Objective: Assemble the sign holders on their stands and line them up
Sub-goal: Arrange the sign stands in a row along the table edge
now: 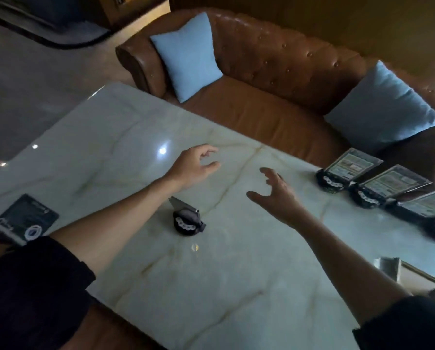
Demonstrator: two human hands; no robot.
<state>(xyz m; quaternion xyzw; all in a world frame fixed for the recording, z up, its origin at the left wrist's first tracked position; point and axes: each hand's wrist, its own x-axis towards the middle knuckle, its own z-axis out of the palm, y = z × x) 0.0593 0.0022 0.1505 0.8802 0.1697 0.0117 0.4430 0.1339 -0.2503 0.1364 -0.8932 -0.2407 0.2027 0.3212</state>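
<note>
A black round stand (187,221) sits alone on the marble table (125,137), under my left forearm. A dark flat sign holder (28,219) lies at the table's left edge. Three assembled sign holders stand in a row at the right edge: the first sign (347,169), the second sign (390,185) and the third sign (428,207). My left hand (195,165) hovers open above the table's middle, holding nothing. My right hand (279,195) hovers open beside it, fingers spread, also with nothing in it.
A brown leather sofa (274,72) with two light blue cushions (190,55) runs along the table's far side. Grey floor (22,84) lies to the left. A small pale object (387,266) sits near the right front corner.
</note>
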